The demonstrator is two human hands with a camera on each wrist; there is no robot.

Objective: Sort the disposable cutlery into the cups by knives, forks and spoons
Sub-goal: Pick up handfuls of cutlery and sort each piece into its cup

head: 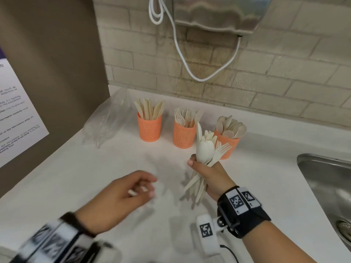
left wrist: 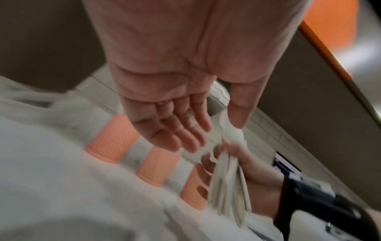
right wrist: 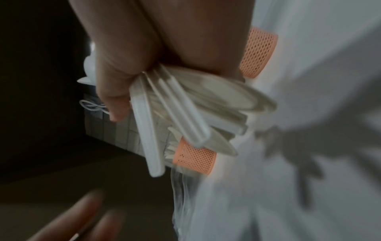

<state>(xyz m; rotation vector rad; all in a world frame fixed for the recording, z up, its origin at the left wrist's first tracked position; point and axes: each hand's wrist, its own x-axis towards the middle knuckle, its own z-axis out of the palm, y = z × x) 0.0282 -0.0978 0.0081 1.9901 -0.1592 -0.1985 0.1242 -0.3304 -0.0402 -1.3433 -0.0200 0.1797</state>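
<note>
Three orange mesh cups stand in a row on the white counter: the knife cup on the left, the fork cup in the middle, the spoon cup on the right. My right hand grips a bundle of mixed cream cutlery upright, just in front of the spoon cup. In the right wrist view the bundle's handles fan out below my fist. My left hand hovers blurred over the counter, left of the bundle. Its palm is empty and its fingers lie almost straight.
A crumpled clear plastic bag lies left of the cups by the brown side panel. A steel sink is sunk in the counter at the right. A white cable hangs from a metal dispenser on the tiled wall.
</note>
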